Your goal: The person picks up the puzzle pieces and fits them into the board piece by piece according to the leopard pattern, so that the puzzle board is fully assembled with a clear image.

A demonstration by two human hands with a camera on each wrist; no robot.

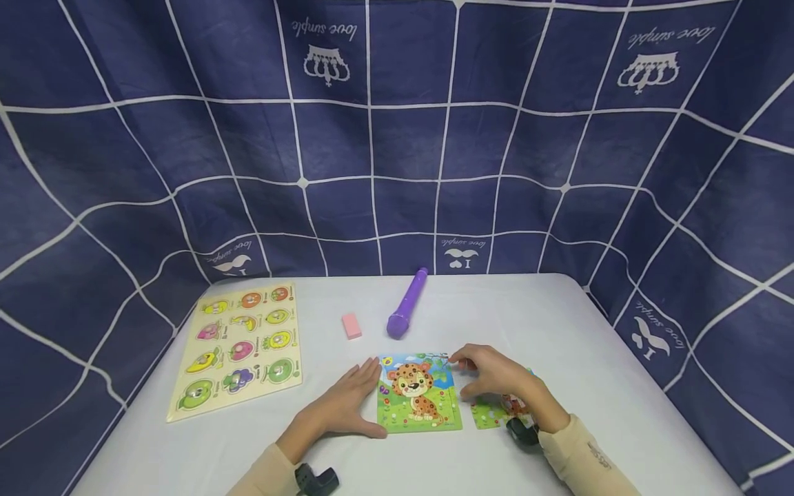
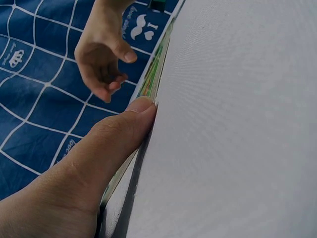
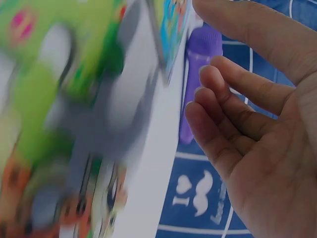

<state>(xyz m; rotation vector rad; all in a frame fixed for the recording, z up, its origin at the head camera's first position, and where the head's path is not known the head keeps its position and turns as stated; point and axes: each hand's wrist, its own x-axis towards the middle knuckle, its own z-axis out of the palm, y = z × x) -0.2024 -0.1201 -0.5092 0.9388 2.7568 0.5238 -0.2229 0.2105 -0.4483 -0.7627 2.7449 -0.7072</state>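
A square picture board [image 1: 417, 394] with a spotted leopard cub on green grass lies on the white table. Along its left side rests my left hand [image 1: 344, 401], fingers straight, the thumb at the near left corner. In the left wrist view that thumb [image 2: 116, 134] is against the board's edge. My right hand [image 1: 493, 372] hovers at the board's right edge with loosely bent fingers. Its palm [image 3: 272, 163] shows nothing held in the right wrist view. Under this hand lie loose jigsaw pieces [image 1: 486, 415] in green and orange, partly hidden by the wrist.
A purple toy microphone [image 1: 409, 303] and a pink block [image 1: 351, 326] lie behind the board. At the left is a wooden fruit puzzle [image 1: 238, 348] with several knobbed pieces. A blue checked curtain [image 1: 403, 138] surrounds the table [image 1: 527, 310].
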